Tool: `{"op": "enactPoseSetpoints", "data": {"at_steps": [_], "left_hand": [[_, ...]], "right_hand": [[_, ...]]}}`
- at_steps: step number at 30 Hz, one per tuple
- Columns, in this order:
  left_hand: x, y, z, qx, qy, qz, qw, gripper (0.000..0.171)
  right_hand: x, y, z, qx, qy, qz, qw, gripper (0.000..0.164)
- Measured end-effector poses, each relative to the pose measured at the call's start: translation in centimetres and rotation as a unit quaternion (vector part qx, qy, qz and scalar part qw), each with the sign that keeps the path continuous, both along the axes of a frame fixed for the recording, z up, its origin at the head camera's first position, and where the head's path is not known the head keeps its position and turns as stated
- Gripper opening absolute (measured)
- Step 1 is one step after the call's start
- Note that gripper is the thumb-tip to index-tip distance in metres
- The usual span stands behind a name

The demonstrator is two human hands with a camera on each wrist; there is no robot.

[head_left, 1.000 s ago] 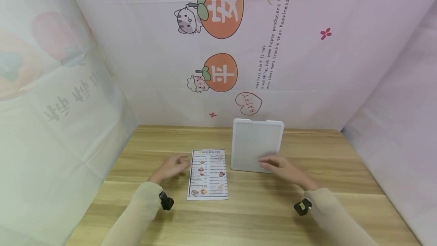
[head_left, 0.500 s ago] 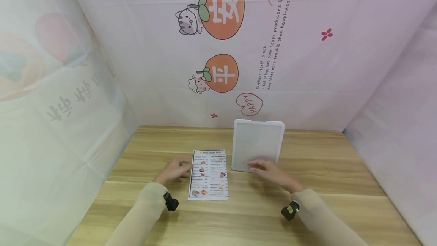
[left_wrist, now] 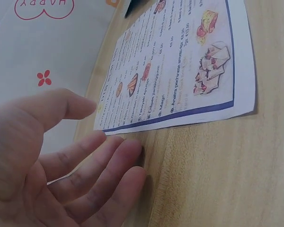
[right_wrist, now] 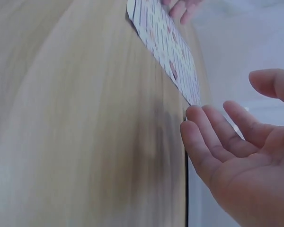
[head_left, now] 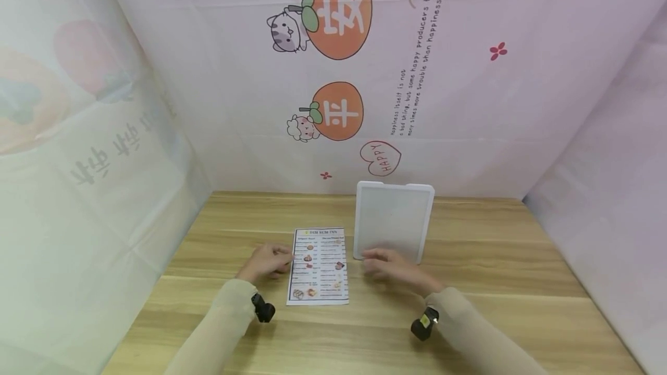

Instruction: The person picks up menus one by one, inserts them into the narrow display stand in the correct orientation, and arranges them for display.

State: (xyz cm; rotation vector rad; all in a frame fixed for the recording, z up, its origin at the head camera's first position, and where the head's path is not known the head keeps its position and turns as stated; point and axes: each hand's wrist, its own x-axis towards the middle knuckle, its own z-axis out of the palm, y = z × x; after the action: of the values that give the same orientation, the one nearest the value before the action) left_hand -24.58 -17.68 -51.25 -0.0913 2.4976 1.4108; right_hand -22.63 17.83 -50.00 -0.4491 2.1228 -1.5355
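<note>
A printed menu sheet [head_left: 319, 268], headed "DIM SUM INN", lies flat on the wooden table. My left hand [head_left: 264, 261] is beside its left edge, fingers loosely bent; in the left wrist view, thumb and fingers [left_wrist: 116, 161] are apart with nothing between them. To the right of the menu, a white-framed grey panel [head_left: 393, 219] lies on the table. My right hand [head_left: 398, 271] hovers at the panel's lower edge, covering part of it, fingertips toward the menu. In the right wrist view that hand [right_wrist: 246, 151] holds nothing, its fingers extended and slightly bent.
A printed cloth wall [head_left: 458, 103] with fruit drawings and lettering rises behind the table [head_left: 333, 340]. Pale cloth [head_left: 68, 219] also hangs at the left, and more at the right. Each wrist wears a small black camera [head_left: 424, 324].
My right hand has moved left and slightly toward me, from the panel's right part to its lower left, near the menu. My left hand has shifted only slightly; menu and panel stayed put.
</note>
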Motion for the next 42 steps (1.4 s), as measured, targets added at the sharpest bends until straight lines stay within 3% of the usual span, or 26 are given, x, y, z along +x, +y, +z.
{"op": "enactPoseSetpoints", "data": {"at_steps": [12,22,35,42], "left_hand": [[-0.3,-0.3,-1.0,0.007,-0.004,0.017,0.9998,0.024],[0.0,0.3,-0.6,0.050,-0.032,0.050,0.9970,0.028],[0.5,0.4,0.2,0.091,-0.048,0.055,0.9931,0.031],[0.4,0.5,0.3,0.059,-0.047,0.062,0.9952,0.032]], "right_hand": [[0.3,-2.4,-0.5,-0.017,-0.048,-0.007,0.999,0.056],[-0.1,-3.8,-1.1,-0.071,-0.071,-0.020,0.995,0.059],[-0.1,-4.5,-1.8,-0.110,-0.091,-0.019,0.990,0.055],[-0.1,-5.0,-1.7,-0.105,-0.087,-0.030,0.990,0.054]]}}
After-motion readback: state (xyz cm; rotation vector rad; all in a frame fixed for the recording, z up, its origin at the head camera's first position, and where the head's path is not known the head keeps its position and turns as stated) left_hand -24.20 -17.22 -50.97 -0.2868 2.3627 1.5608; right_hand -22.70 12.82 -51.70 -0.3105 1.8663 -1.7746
